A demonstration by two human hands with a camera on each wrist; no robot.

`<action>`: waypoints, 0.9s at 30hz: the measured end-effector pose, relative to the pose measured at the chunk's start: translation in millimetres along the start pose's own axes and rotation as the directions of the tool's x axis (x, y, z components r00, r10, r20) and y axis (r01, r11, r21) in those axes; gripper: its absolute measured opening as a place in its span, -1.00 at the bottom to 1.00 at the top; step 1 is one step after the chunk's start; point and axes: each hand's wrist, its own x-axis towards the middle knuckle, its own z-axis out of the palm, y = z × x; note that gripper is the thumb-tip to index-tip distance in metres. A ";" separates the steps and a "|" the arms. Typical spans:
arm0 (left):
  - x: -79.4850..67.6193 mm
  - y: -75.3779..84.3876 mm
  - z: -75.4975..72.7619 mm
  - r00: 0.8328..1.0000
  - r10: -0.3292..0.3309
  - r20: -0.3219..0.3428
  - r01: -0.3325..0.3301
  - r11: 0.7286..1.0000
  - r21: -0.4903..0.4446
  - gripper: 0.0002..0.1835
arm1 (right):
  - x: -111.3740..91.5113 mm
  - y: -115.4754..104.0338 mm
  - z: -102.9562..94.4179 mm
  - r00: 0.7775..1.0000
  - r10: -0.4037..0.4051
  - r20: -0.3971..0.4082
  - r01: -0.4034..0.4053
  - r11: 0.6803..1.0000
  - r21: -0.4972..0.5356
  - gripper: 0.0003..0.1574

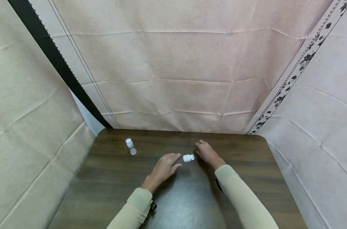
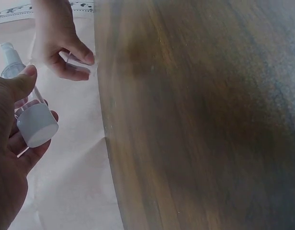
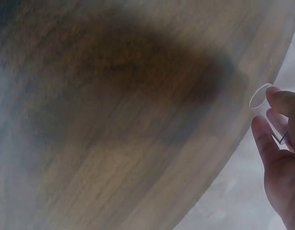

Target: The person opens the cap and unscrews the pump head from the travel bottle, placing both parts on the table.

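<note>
A small clear pump bottle (image 1: 187, 158) with a white pump head tilts sideways in my left hand (image 1: 165, 167), over the table's middle. The left wrist view shows thumb and fingers curled round the clear body of this pump bottle (image 2: 37, 125), its white base facing the camera. To its right, my right hand (image 1: 206, 153) pinches a clear, hollow cap (image 3: 256, 101) between thumb and fingers; only the cap's rim and part of its wall show. The two hands are apart. A second small bottle (image 1: 131, 147), clear with white parts, is on the table to the left.
The brown wooden table (image 1: 104, 184) has rounded far corners. Behind its far edge hangs a pale, creased cloth (image 1: 176, 63), with more cloth at both sides. A black strip (image 1: 67, 73) runs down the left cloth, and a floral border (image 1: 293, 78) the right.
</note>
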 end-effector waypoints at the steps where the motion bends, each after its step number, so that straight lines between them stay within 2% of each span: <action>1: 0.0 -0.2 0.3 1.000 -0.004 0.002 0.004 1.000 -0.001 -0.58 | 0.5 -0.2 0.9 1.000 -0.002 0.007 0.002 1.000 -0.008 -0.70; 11: -3.0 -1.2 2.2 1.000 -0.019 0.003 0.019 1.000 -0.014 -0.58 | 7.4 2.2 5.8 0.997 -0.001 0.076 0.008 0.995 -0.095 -0.70; 21: -6.2 -1.9 1.8 0.999 -0.050 0.009 0.050 0.998 -0.033 -0.57 | 10.9 1.6 8.3 0.995 -0.003 0.097 0.012 0.995 -0.097 -0.68; 27: -8.1 -3.2 1.0 0.998 -0.054 0.019 0.055 0.998 -0.033 -0.57 | 8.1 -2.6 12.9 0.994 0.047 0.101 -0.037 0.995 -0.091 -0.62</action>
